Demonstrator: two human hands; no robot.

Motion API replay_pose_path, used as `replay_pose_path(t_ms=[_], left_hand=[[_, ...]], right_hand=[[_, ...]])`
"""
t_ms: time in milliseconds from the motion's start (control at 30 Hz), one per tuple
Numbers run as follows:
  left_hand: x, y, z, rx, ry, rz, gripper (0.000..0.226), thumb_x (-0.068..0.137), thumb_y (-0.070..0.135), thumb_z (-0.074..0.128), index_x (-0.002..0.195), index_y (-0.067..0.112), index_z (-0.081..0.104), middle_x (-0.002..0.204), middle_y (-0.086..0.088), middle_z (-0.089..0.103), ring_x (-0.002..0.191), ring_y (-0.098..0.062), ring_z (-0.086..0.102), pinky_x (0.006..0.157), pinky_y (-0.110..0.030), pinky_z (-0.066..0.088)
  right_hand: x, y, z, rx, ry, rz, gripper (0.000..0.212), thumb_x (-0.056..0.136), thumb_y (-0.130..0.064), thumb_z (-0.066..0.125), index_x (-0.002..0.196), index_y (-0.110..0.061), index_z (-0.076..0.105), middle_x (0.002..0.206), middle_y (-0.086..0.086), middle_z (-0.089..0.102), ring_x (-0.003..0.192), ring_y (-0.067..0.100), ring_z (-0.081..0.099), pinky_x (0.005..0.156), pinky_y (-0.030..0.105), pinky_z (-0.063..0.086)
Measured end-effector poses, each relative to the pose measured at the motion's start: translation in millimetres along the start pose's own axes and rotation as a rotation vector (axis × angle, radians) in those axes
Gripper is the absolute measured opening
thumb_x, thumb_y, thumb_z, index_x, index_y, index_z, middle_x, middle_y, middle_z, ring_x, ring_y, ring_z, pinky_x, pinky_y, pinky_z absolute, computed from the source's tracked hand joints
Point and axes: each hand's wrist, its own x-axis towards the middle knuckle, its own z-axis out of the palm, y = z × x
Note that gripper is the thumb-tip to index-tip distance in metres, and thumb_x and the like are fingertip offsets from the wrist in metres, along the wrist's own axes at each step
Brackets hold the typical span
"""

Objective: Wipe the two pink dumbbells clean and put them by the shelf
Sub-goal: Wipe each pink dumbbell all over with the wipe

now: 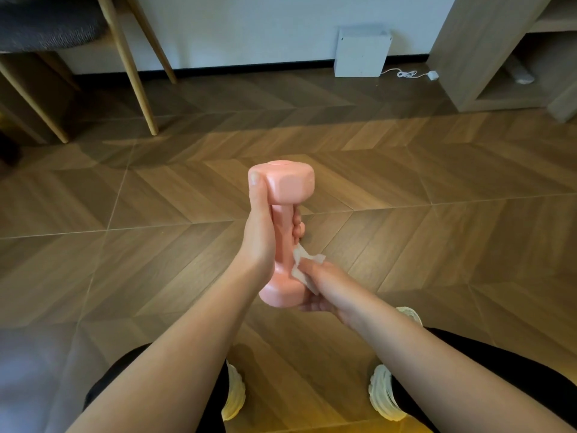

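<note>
I hold 1 pink dumbbell [282, 235] upright in front of me, above the wooden floor [437, 195], roughly at the middle of my view. My left hand [260, 242] is wrapped around its handle, thumb stretched up along the side of the upper head, fingers curled round the far side of the bar and showing at its 3 o'clock edge. The lower head sits just below that hand.

My right hand [321, 285] is closed on a small white wipe [304, 267], pressing it against the dumbbell where the handle meets the lower head, at about 3 o'clock of the weight. The fingers of this hand also cup under the lower head. The wipe is crumpled, with a corner sticking up toward 12 o'clock.

I can see only this 1 dumbbell.

The wooden shelf unit [487, 51] stands at about 2 o'clock, well apart from the dumbbell, against the wall. A white box [362, 53] rests on the floor at 1 o'clock, with a white cable [406, 73] lying just beside it toward the shelf unit. A chair with slanted wooden legs [137, 76] stands at 10 o'clock. My white shoes [234, 395] show at 6 o'clock, 1 under each forearm.
</note>
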Motion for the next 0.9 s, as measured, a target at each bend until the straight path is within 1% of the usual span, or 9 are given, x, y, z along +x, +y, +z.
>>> replay_pose_path(t_ms=[67,200,333,433,533,667,733,833,900], left_hand=[[0.9,-1.2,-0.2,0.020,-0.009,-0.016,0.080,0.082,0.080,0.019,0.072,0.010,0.057,0.061,-0.005,0.049,0.054,-0.015,0.044,0.058,-0.030,0.038],[0.1,1.2,3.0,-0.002,-0.005,-0.006,0.077,0.097,0.069,0.014,0.086,0.008,0.059,0.066,-0.009,0.045,0.056,-0.016,0.040,0.057,-0.028,0.037],[-1.2,2.8,0.3,0.002,-0.027,-0.027,0.082,0.081,0.080,0.021,0.079,0.008,0.058,0.062,-0.007,0.048,0.054,-0.016,0.042,0.056,-0.030,0.037],[-1.1,2.4,-1.4,0.006,-0.044,-0.075,0.083,0.073,0.084,0.022,0.066,0.009,0.057,0.059,-0.005,0.050,0.052,-0.017,0.043,0.055,-0.031,0.036],[-2.7,5.2,-0.3,-0.019,-0.047,-0.065,0.086,0.082,0.083,0.020,0.082,0.007,0.059,0.059,-0.005,0.049,0.052,-0.017,0.041,0.055,-0.030,0.036],[-5.3,8.2,-0.2,-0.049,-0.038,-0.052,0.082,0.092,0.076,0.015,0.093,0.007,0.059,0.057,-0.005,0.047,0.051,-0.016,0.039,0.053,-0.029,0.034],[-6.6,9.1,0.0,-0.058,-0.052,-0.053,0.082,0.091,0.076,0.014,0.091,0.007,0.059,0.057,-0.005,0.046,0.051,-0.016,0.039,0.053,-0.029,0.033],[-7.1,9.5,0.2,-0.058,-0.094,-0.087,0.086,0.089,0.079,0.012,0.070,0.007,0.055,0.056,-0.005,0.045,0.049,-0.017,0.038,0.051,-0.028,0.032],[-6.8,9.6,0.1,-0.047,-0.106,-0.083,0.086,0.089,0.079,0.012,0.069,0.007,0.054,0.056,-0.005,0.046,0.050,-0.018,0.038,0.052,-0.029,0.032]], right_hand=[[2.5,0.1,-0.8,-0.021,0.011,0.004,0.007,0.100,-0.024,0.047,0.104,-0.022,0.053,0.101,0.008,0.063,0.087,0.024,0.060,0.077,0.036,0.054],[5.1,2.8,-5.7,0.122,-0.093,0.045,0.024,0.099,-0.015,0.049,0.119,-0.024,0.060,0.119,0.010,0.064,0.107,0.027,0.059,0.091,0.043,0.049],[8.3,6.1,-2.2,0.061,-0.034,0.023,0.006,0.099,-0.024,0.051,0.101,-0.025,0.056,0.110,0.008,0.063,0.095,0.024,0.058,0.086,0.040,0.051],[11.8,8.5,0.0,0.029,0.022,0.050,0.012,0.098,-0.032,0.049,0.103,-0.023,0.055,0.104,0.005,0.059,0.089,0.022,0.053,0.081,0.038,0.052],[11.8,8.4,-2.8,0.113,-0.039,0.078,0.026,0.099,-0.024,0.048,0.121,-0.015,0.058,0.107,0.006,0.062,0.091,0.019,0.056,0.096,0.044,0.050],[9.4,6.9,-8.2,0.179,-0.110,0.059,0.015,0.099,-0.017,0.049,0.111,-0.017,0.058,0.107,0.005,0.065,0.100,0.022,0.060,0.106,0.049,0.045],[11.7,8.0,-5.9,0.142,-0.075,0.035,0.012,0.098,-0.021,0.052,0.106,-0.020,0.060,0.109,0.006,0.066,0.101,0.023,0.060,0.103,0.048,0.048],[14.3,9.0,-2.5,0.063,-0.028,-0.003,0.014,0.092,-0.033,0.056,0.101,-0.023,0.061,0.098,0.005,0.064,0.089,0.023,0.055,0.093,0.045,0.052],[14.3,8.4,-4.5,0.090,-0.035,0.011,0.011,0.096,-0.024,0.052,0.102,-0.021,0.060,0.095,0.004,0.064,0.085,0.021,0.056,0.095,0.046,0.052]])
